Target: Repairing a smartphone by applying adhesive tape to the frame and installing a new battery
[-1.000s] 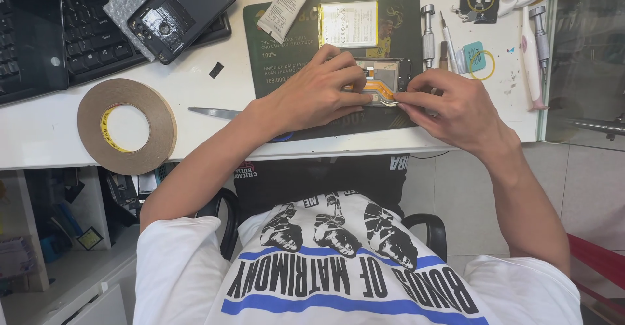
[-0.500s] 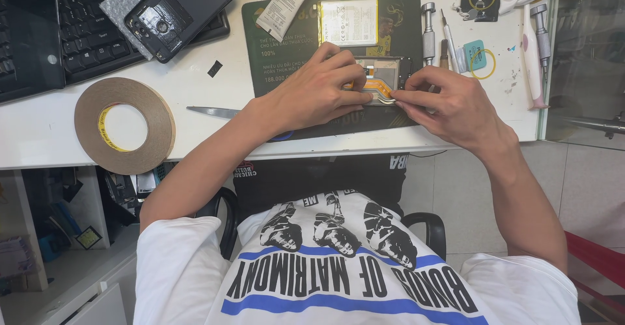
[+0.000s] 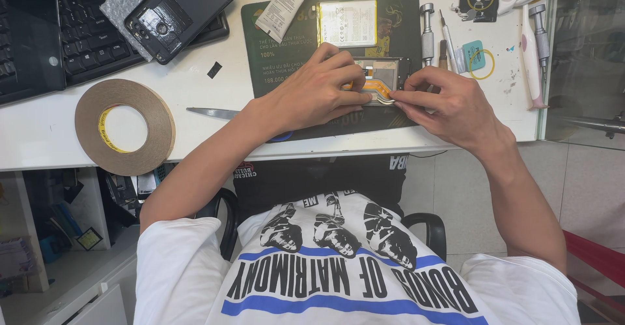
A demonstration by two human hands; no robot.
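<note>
opened phone (image 3: 381, 78) mostly hidden under both hands, keyboard (image 3: 78, 32) cut by top-left edge, blade (image 3: 211, 112) tip under left forearm

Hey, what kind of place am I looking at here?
Probably a phone repair bench. Both hands work on an opened phone lying on a dark work mat, a loose flat battery sits above it, and small screwdrivers lie alongside.

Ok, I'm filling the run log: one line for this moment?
left hand: pressing opened phone | right hand: pinching orange flex cable | surface: dark mat
</note>
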